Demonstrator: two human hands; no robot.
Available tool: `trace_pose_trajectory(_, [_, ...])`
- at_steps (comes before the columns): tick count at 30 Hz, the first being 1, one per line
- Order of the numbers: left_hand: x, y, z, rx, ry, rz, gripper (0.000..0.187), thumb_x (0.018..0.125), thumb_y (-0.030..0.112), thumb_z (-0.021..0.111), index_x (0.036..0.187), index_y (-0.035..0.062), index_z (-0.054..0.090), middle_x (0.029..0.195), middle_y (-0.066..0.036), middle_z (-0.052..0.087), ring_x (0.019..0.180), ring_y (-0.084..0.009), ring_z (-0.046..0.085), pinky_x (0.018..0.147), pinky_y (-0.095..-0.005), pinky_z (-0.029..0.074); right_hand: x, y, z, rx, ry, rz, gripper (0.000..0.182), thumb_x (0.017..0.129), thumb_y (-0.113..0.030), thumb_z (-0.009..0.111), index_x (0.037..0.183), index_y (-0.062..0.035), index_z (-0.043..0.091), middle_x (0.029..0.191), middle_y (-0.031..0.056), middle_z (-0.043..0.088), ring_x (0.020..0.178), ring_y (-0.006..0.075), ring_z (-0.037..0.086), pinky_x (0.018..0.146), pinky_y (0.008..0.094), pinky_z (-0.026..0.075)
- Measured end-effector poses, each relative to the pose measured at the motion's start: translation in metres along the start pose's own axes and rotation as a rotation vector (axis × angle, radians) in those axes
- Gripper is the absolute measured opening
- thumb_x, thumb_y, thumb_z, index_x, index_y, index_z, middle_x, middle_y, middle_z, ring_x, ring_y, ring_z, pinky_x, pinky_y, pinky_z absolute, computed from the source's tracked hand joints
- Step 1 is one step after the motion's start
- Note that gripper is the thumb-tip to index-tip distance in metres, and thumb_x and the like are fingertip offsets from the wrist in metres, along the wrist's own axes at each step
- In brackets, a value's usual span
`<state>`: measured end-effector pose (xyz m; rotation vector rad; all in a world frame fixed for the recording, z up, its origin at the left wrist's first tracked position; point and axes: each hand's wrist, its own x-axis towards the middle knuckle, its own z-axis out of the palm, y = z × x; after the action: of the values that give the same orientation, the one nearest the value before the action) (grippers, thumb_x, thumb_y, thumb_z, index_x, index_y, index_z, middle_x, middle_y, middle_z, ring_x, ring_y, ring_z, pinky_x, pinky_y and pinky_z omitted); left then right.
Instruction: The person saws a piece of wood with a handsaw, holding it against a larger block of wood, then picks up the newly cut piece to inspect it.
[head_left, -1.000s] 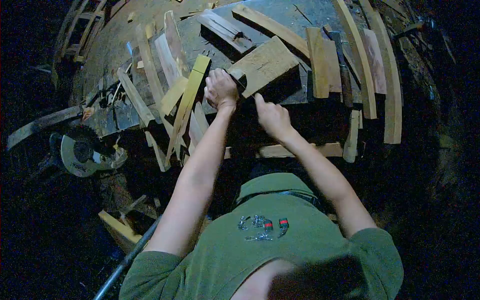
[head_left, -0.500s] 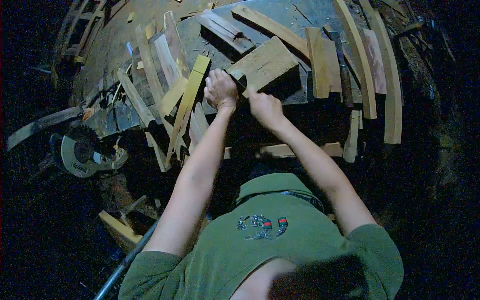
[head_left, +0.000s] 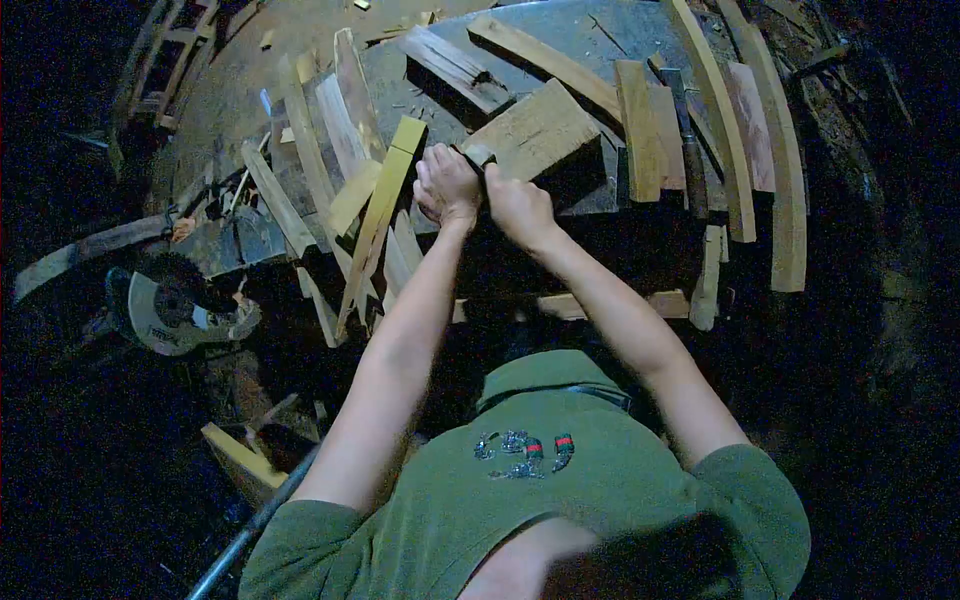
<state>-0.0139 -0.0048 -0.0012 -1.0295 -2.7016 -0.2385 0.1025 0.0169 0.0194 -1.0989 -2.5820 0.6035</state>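
My left hand (head_left: pixel 447 188) is closed around a small dark object with a pale grey end (head_left: pixel 480 155), whose exact kind I cannot make out. Right beside it, my right hand (head_left: pixel 521 211) is curled, its thumb side against the dark object's edge. What lies inside its fingers is hidden. Just beyond both hands a thick wooden block (head_left: pixel 540 130) rests on the workbench. A long yellowish wood strip (head_left: pixel 385 205) leans close to the left of my left hand.
Scattered over the dark workbench (head_left: pixel 560 20) are several wood offcuts, including a cracked piece (head_left: pixel 455 68). Long curved strips (head_left: pixel 725 130) lie on the right, near a dark-handled tool (head_left: pixel 692 165). A circular saw (head_left: pixel 165 310) sits low at the left.
My right hand has shifted left, closer to my left hand and the dark object. The whole view has moved slightly, while the wood pieces keep their places.
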Motion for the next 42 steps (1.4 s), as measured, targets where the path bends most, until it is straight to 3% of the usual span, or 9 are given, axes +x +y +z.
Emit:
trace_pose_trajectory(5, [0.002,-0.003,0.01,-0.004,0.015,-0.003,0.018,0.084,0.026,0.043,0.085,0.0108,0.052,0.087,-0.006,0.053,0.082,-0.024,0.052,0.064,-0.0406,0.04,0.015,0.011,0.002,0.328,-0.094,-0.055,0.016,0.086,-0.015,0.042,0.094,-0.0019,0.047,0.062,0.024,0.056,0.06,0.0415,0.057,0.054,0.0501,0.046])
trace_pose_trajectory(8, [0.003,-0.006,0.007,-0.03,0.006,0.022,0.019,0.085,0.027,0.042,0.086,0.0103,0.052,0.088,-0.006,0.052,0.083,-0.0252,0.052,0.067,-0.0405,0.041,0.004,0.034,0.009,0.489,0.128,-0.151,0.018,0.086,-0.022,0.044,0.092,-0.0043,0.045,0.057,0.0209,0.056,0.055,0.043,0.057,0.05,0.0499,0.047])
trace_pose_trajectory(10, [0.001,-0.022,0.012,0.059,0.053,0.337,0.026,0.087,0.032,0.042,0.095,0.0099,0.053,0.092,-0.007,0.05,0.089,-0.0267,0.049,0.073,-0.04,0.04,-0.011,0.043,-0.018,0.473,0.05,0.0,0.018,0.088,-0.022,0.043,0.092,-0.0048,0.045,0.057,0.0223,0.055,0.057,0.0429,0.057,0.051,0.0516,0.046])
trace_pose_trajectory(14, [0.008,-0.033,0.001,-0.447,-0.112,0.24,0.038,0.079,0.035,0.056,0.105,0.0095,0.05,0.098,-0.011,0.047,0.094,-0.0282,0.046,0.077,-0.0406,0.038,-0.049,0.069,-0.037,0.478,-0.045,0.258,0.019,0.091,-0.019,0.038,0.09,-0.0021,0.044,0.066,0.0256,0.055,0.065,0.0429,0.055,0.054,0.0515,0.041])
trace_pose_trajectory(19, [-0.003,-0.038,-0.034,-0.391,-0.133,0.52,0.029,0.083,0.025,0.058,0.105,0.0066,0.053,0.094,-0.011,0.048,0.094,-0.0267,0.048,0.077,-0.0378,0.041,-0.075,0.078,-0.028,0.45,0.017,0.214,0.015,0.09,-0.021,0.041,0.089,-0.0065,0.041,0.059,0.0249,0.055,0.058,0.0422,0.057,0.048,0.0518,0.045])
trace_pose_trajectory(21, [-0.004,-0.04,-0.041,-0.872,-0.588,0.228,0.032,0.085,0.025,0.057,0.109,0.0042,0.053,0.097,-0.01,0.047,0.093,-0.0249,0.047,0.076,-0.0357,0.041,-0.078,0.073,-0.032,0.383,-0.048,0.196,0.015,0.09,-0.022,0.042,0.089,-0.0068,0.042,0.059,0.0242,0.055,0.059,0.0418,0.057,0.047,0.0512,0.045])
trace_pose_trajectory(28, [-0.009,-0.052,-0.026,-0.284,-0.124,0.501,0.032,0.088,0.023,0.05,0.114,0.0044,0.052,0.096,-0.014,0.05,0.087,-0.0245,0.05,0.072,-0.0347,0.044,-0.078,0.063,-0.031,0.303,-0.049,0.155,0.015,0.09,-0.022,0.043,0.089,-0.0071,0.044,0.055,0.0217,0.055,0.054,0.0381,0.059,0.041,0.0471,0.046])
trace_pose_trajectory(32, [-0.009,-0.039,-0.034,-0.336,-0.345,0.309,0.033,0.084,0.025,0.051,0.112,0.0068,0.052,0.105,-0.013,0.048,0.097,-0.0304,0.048,0.078,-0.0421,0.04,-0.069,0.048,-0.039,0.284,-0.063,0.126,0.015,0.089,-0.021,0.043,0.091,-0.0062,0.044,0.057,0.0218,0.055,0.055,0.0381,0.058,0.043,0.0472,0.045])
trace_pose_trajectory(42, [-0.007,-0.047,-0.027,-0.285,-0.293,0.437,0.037,0.078,0.025,0.057,0.109,0.0056,0.051,0.103,-0.013,0.049,0.095,-0.0303,0.049,0.076,-0.0418,0.041,-0.048,0.023,-0.021,0.106,-0.003,-0.023,0.011,0.086,-0.018,0.049,0.089,-0.0079,0.047,0.051,0.0144,0.053,0.046,0.0305,0.057,0.039,0.0415,0.046])
